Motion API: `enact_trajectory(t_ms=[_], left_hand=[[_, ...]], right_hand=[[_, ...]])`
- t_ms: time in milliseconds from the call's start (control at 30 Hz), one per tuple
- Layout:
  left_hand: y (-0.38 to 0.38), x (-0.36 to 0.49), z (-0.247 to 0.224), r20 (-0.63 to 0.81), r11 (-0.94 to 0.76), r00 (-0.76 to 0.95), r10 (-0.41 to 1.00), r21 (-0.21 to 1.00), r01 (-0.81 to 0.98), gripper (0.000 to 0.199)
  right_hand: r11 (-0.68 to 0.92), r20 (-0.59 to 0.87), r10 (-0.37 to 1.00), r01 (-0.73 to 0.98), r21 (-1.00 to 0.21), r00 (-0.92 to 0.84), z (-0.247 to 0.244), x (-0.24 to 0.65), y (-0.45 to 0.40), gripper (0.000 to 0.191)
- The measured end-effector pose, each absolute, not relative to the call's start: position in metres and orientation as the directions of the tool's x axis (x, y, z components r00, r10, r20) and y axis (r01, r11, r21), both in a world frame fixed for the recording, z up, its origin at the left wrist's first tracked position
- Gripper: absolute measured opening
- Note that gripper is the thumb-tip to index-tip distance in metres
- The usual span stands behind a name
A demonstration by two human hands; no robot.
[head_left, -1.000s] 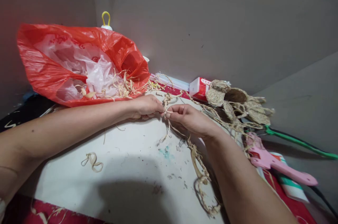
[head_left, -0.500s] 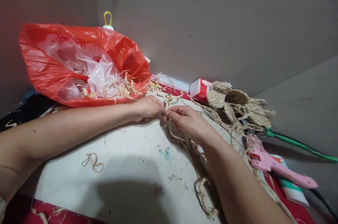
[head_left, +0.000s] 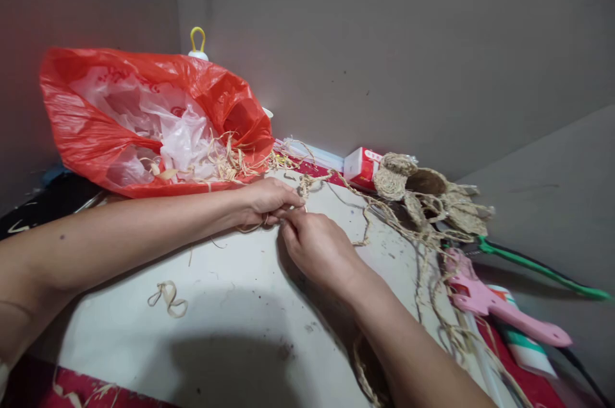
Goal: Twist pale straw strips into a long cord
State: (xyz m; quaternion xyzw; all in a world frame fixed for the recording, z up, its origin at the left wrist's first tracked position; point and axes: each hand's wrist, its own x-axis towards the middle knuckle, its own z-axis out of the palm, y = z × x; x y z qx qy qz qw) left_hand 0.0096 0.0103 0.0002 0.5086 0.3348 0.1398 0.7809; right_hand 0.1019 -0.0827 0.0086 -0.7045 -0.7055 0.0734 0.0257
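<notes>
Both hands meet over the far middle of a white board. My left hand [head_left: 275, 198] is closed, thumb and fingers pinching the end of a braided straw cord [head_left: 306, 184]. My right hand [head_left: 319, 244] is closed too, its knuckles turned up, right against the left fingertips; it grips the straw strands there, though its fingers mostly hide them. More of the braid trails off to the right across the board. A loose curl of pale straw [head_left: 168, 299] lies nearer to me, under my left forearm.
A red plastic bag [head_left: 96, 139] with a white bag and straw strips stands at back left. On the right are coiled woven straw pieces [head_left: 394, 180], a red-and-white box [head_left: 360, 166], a pink glue gun [head_left: 500, 305] and a green-and-black handle [head_left: 542, 264].
My right hand has moved slightly left and down and turned over, so its back now shows. The left hand stays nearly in place. The view has shifted a little.
</notes>
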Motion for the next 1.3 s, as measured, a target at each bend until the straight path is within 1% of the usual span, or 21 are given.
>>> enact_trajectory(t_ms=[67,100,133,167,200,267,300,333,367,400,433,467,500,567,667,733,800,900,1000,1200,1300], left_hand=[[0.011,0.009,-0.001,-0.383,0.430,0.734,0.561,0.892,0.137,0.020],[0.011,0.008,-0.001,-0.386,0.430,0.734,0.558,0.892,0.142,0.019],[0.012,0.008,-0.001,-0.387,0.430,0.736,0.556,0.891,0.144,0.020],[0.013,0.007,-0.001,-0.388,0.429,0.738,0.552,0.891,0.147,0.020],[0.013,0.007,-0.002,-0.388,0.425,0.738,0.552,0.892,0.151,0.020],[0.014,0.006,-0.002,-0.383,0.408,0.733,0.562,0.900,0.157,0.021],[0.014,0.006,-0.002,-0.377,0.399,0.732,0.568,0.903,0.156,0.021],[0.015,0.006,-0.002,-0.372,0.392,0.732,0.571,0.907,0.154,0.022],[0.015,0.006,-0.002,-0.367,0.388,0.734,0.572,0.909,0.153,0.023],[0.015,0.006,-0.002,-0.365,0.385,0.737,0.568,0.910,0.154,0.023],[0.015,0.006,-0.002,-0.364,0.382,0.742,0.563,0.911,0.157,0.022],[0.015,0.006,-0.002,-0.362,0.373,0.744,0.562,0.913,0.163,0.020],[0.015,0.006,-0.002,-0.359,0.360,0.745,0.563,0.917,0.170,0.019],[0.014,0.006,-0.002,-0.336,0.314,0.743,0.579,0.933,0.177,0.017],[0.012,0.006,-0.003,-0.273,0.222,0.744,0.610,0.960,0.171,0.021],[0.010,0.006,-0.005,-0.221,0.149,0.760,0.611,0.975,0.163,0.025],[0.010,0.006,-0.006,-0.189,0.093,0.782,0.594,0.982,0.166,0.026],[0.009,0.005,-0.006,-0.197,0.095,0.779,0.595,0.980,0.175,0.025],[0.010,0.005,-0.003,-0.218,0.140,0.775,0.594,0.976,0.167,0.026],[0.015,0.004,-0.003,-0.253,0.162,0.838,0.483,0.967,0.199,0.017],[0.016,0.003,-0.002,-0.242,0.144,0.838,0.490,0.970,0.196,0.016]], right_hand=[[0.081,-0.108,0.989,0.984,-0.158,-0.098,0.015,0.091,-0.092,0.028],[0.141,-0.154,0.973,0.971,-0.195,-0.172,0.020,0.085,-0.098,0.026],[0.210,-0.219,0.938,0.942,-0.261,-0.269,0.027,0.080,-0.103,0.025],[0.285,-0.293,0.869,0.888,-0.360,-0.398,0.034,0.076,-0.108,0.024],[0.317,-0.349,0.788,0.820,-0.477,-0.507,0.041,0.076,-0.112,0.023],[0.262,-0.390,0.660,0.683,-0.682,-0.643,0.053,0.084,-0.114,0.024],[0.187,-0.379,0.672,0.641,-0.744,-0.636,0.056,0.093,-0.111,0.028],[0.102,-0.348,0.739,0.607,-0.788,-0.577,0.056,0.104,-0.106,0.033],[0.035,-0.284,0.864,0.613,-0.789,-0.415,0.054,0.118,-0.099,0.039],[-0.035,-0.180,0.969,0.628,-0.778,-0.169,0.050,0.131,-0.091,0.040],[-0.095,-0.052,0.995,0.638,-0.764,0.086,0.045,0.144,-0.083,0.039],[-0.143,0.051,0.962,0.650,-0.746,0.270,0.039,0.155,-0.075,0.036],[-0.190,0.091,0.924,0.652,-0.734,0.372,0.032,0.163,-0.068,0.032],[-0.236,0.048,0.899,0.574,-0.784,0.436,0.021,0.168,-0.059,0.026],[-0.313,-0.217,0.917,0.263,-0.913,0.335,0.010,0.154,-0.056,0.020],[-0.390,-0.369,0.909,0.081,-0.917,0.193,0.005,0.140,-0.057,0.020],[-0.428,-0.427,0.900,-0.001,-0.904,0.084,0.001,0.132,-0.058,0.022],[-0.421,-0.421,0.907,-0.033,-0.907,0.016,-0.003,0.133,-0.057,0.030],[-0.420,-0.420,0.907,-0.002,-0.908,-0.018,-0.003,0.141,-0.055,0.036],[-0.445,-0.451,0.886,0.074,-0.892,-0.110,-0.001,0.154,-0.052,0.029],[-0.457,-0.462,0.872,0.074,-0.887,-0.158,0.000,0.158,-0.052,0.031]])
